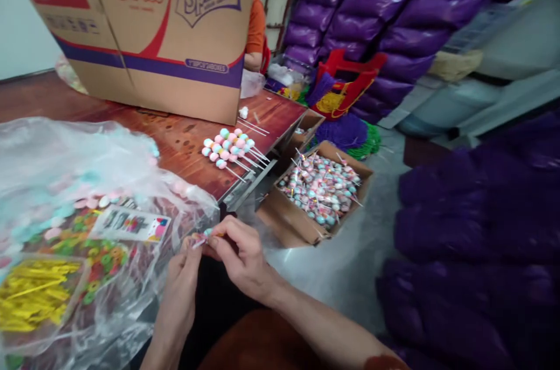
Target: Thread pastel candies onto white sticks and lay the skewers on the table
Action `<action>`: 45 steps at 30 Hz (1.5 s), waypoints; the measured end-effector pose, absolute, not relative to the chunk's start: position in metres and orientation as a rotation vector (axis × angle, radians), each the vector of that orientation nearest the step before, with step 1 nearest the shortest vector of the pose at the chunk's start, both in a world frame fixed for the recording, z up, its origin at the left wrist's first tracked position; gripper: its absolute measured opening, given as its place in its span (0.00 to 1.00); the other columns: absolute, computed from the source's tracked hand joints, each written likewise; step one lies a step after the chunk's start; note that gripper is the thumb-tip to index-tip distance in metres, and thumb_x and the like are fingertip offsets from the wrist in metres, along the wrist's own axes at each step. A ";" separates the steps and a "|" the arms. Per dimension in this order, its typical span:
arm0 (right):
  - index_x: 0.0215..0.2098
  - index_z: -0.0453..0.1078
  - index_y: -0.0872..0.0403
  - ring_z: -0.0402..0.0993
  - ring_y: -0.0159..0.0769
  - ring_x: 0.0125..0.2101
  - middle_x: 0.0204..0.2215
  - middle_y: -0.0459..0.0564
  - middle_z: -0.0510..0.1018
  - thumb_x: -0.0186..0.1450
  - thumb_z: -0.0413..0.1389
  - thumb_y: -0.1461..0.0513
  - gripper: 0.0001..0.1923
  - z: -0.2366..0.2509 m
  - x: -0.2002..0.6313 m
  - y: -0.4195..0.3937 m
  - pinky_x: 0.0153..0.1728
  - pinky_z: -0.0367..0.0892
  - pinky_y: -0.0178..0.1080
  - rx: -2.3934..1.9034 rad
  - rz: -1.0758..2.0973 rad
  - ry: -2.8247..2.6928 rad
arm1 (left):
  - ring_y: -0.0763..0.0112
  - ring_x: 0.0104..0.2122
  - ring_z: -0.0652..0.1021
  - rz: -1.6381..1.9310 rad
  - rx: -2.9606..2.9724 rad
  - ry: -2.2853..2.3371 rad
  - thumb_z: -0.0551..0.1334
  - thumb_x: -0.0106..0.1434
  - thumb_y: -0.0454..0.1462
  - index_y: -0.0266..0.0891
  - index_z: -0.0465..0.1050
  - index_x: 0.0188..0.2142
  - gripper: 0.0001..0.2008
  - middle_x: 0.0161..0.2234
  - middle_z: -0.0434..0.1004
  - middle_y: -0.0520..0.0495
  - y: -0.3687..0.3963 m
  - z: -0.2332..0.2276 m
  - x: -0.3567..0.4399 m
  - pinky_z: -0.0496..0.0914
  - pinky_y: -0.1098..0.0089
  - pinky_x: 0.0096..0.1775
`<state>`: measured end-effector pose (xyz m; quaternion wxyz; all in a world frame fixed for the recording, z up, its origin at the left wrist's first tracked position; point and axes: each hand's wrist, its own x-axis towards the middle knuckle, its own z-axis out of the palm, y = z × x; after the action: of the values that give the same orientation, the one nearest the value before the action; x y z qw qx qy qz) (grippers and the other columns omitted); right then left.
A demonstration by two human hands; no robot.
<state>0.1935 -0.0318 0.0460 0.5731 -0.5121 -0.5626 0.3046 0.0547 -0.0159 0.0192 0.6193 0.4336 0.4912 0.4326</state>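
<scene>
Both forearms reach up from the lower edge and meet in front of the body. The left hand (182, 276) is turned knuckles-up, fingers curled inward; the right hand (240, 256) angles in from the right, thumb and forefinger pinched together (fingertips nearly touching the left's)

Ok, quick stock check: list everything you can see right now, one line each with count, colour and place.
small candy piece: one, pink and blue, pinched between both hands.
candy sticks: a small pile, pink, blue and white, on the table.
table: one, reddish brown, left.
plastic bag: one, clear, near left.
yellow strips: a bundle, in the bag.
printed carton: one, brown, back of table.
open box: one, brown, full of wrapped candy, on the floor.
purple sacks: many, stacked at right.
person in orange: one, behind the carton.
left hand: pinching the piece.
right hand: pinching the piece.
</scene>
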 end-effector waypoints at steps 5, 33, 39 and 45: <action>0.30 0.74 0.54 0.65 0.30 0.24 0.23 0.45 0.70 0.71 0.52 0.56 0.16 0.033 0.216 -0.059 0.27 0.62 0.34 -1.277 0.962 -1.037 | 0.66 0.36 0.75 0.804 0.857 1.034 0.69 0.59 0.45 0.36 0.80 0.36 0.14 0.35 0.80 0.46 -0.018 0.022 0.090 0.70 0.68 0.43; 0.28 0.70 0.52 0.64 0.38 0.30 0.29 0.51 0.73 0.66 0.58 0.63 0.08 -0.022 0.192 0.067 0.28 0.49 0.39 -1.708 0.317 -1.726 | 0.65 0.33 0.77 1.159 1.724 2.046 0.61 0.64 0.40 0.41 0.78 0.33 0.08 0.32 0.79 0.48 0.055 -0.016 -0.022 0.67 0.67 0.38; 0.30 0.71 0.52 0.65 0.36 0.28 0.29 0.50 0.75 0.68 0.53 0.64 0.09 -0.024 0.190 0.059 0.27 0.47 0.37 -1.849 0.246 -1.727 | 0.66 0.34 0.76 1.367 1.609 1.943 0.61 0.66 0.41 0.41 0.78 0.34 0.09 0.32 0.78 0.48 0.041 -0.006 -0.020 0.68 0.68 0.39; 0.44 0.75 0.56 0.69 0.47 0.42 0.45 0.60 0.76 0.69 0.54 0.59 0.11 -0.007 0.190 0.037 0.38 0.57 0.42 -1.851 -0.014 -1.601 | 0.67 0.33 0.76 1.481 1.545 1.808 0.62 0.65 0.39 0.42 0.79 0.32 0.08 0.32 0.77 0.47 0.019 0.011 -0.001 0.68 0.69 0.39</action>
<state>0.1905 0.0374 -0.0074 0.3402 -0.7113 -0.6150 -0.0053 -0.0014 0.0188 0.0106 0.1691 0.5434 0.6362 0.5210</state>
